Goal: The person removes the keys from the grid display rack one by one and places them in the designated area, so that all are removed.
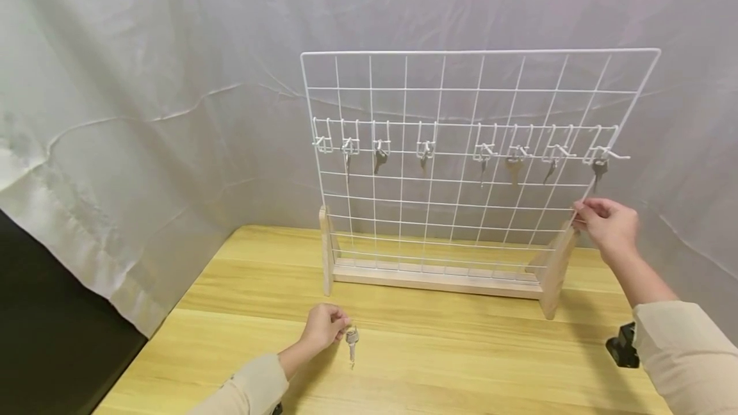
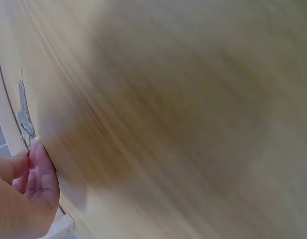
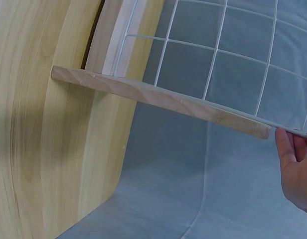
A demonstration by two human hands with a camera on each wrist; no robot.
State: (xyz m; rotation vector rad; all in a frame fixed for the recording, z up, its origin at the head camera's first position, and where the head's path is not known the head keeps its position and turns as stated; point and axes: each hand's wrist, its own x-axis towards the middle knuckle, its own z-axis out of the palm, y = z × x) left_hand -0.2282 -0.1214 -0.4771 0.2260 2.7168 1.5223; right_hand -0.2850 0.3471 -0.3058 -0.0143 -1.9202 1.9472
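Over the wooden table, my left hand pinches a metal ring between thumb and fingertips. From that ring hangs a silver key, its blade pointing down in the head view. My right hand grips the right edge of a white wire grid, just above the tip of its wooden side support. A row of white hooks runs across the grid. Several keys hang from them, including one key on the far right hook above my right hand.
The grid stands in a wooden base toward the back of the table. Grey cloth hangs behind and to the left. A small black object shows beside the right sleeve. Something black lies beyond the table's left edge.
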